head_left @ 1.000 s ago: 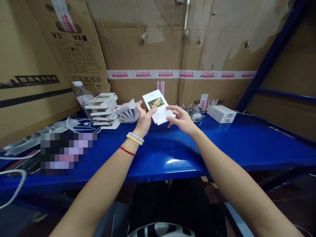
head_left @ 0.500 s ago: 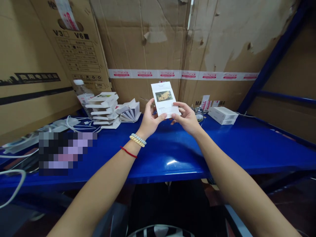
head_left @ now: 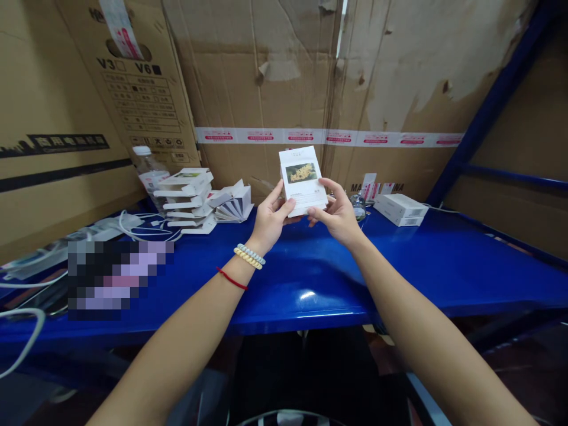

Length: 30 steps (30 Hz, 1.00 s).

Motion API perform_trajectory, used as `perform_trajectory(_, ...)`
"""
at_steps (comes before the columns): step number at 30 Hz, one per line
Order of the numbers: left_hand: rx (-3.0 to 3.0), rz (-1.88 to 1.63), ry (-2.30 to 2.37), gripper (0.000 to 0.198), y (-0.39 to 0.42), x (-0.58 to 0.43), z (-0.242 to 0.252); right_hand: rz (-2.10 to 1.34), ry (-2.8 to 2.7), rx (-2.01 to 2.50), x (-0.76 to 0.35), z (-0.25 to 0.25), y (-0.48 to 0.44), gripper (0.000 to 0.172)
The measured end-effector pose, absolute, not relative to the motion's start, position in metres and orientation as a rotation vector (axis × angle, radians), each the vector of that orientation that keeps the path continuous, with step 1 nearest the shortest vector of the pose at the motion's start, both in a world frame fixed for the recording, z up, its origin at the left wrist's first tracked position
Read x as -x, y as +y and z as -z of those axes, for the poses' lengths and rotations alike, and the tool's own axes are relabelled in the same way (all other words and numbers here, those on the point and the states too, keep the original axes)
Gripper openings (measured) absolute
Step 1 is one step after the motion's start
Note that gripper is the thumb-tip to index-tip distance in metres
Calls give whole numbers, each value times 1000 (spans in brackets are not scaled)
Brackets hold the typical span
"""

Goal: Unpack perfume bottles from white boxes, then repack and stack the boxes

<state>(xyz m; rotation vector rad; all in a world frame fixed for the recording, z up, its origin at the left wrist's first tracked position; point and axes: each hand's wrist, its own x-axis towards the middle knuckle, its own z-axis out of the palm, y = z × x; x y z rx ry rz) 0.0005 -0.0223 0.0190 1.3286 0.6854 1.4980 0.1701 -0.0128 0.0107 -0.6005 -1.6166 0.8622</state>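
Head view: you hold a white carton (head_left: 303,177) in both hands, in the air above the blue counter (head_left: 310,278) and just in front of the brown cardboard wall (head_left: 275,77). The carton stands upright with its printed face toward you, a picture of yellow flowers on the upper half and small text below.

Your left hand (head_left: 270,220) grips its lower left edge, the fingers (head_left: 277,192) running up the side and the thumb pressed on the front near the bottom. Your right hand (head_left: 338,216) grips the lower right edge, its fingers (head_left: 332,188) curled against that side. Both sets of fingers are closed on the carton, and the two hands sit close together beneath it. On your left wrist are coiled bracelets (head_left: 250,255) and, further up the forearm, a red string (head_left: 231,278).

To your left on the counter, a stack of flat white cartons (head_left: 186,192) lies beside a fanned bundle of folded ones (head_left: 233,204). A clear water bottle (head_left: 148,171) stands behind the stack, and white cables (head_left: 133,223) lie further left. To your right, small glass bottles (head_left: 357,205) stand just past your right hand, with closed white boxes (head_left: 400,209) beyond them.
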Motion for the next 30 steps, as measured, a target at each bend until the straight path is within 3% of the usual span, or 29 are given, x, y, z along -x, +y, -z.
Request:
perform_trajectory(4, -1336, -1483, 664, 68, -24, -1, -20, -859, -1641, 624, -172, -11, -11, 100)
perform_trajectory(13, -1321, -1490, 629, 82, -24, 0, -18, -849, -1617, 614, -171, -10, -11, 91)
perform_trajectory(18, -1437, -1468, 600, 101, -29, 1, -20, -824, -1638, 629, -173, -10, -10, 90)
perform_trajectory(30, -1440, -1474, 658, 94, -29, -3, -19, -772, -1679, 633, -173, -9, -9, 90)
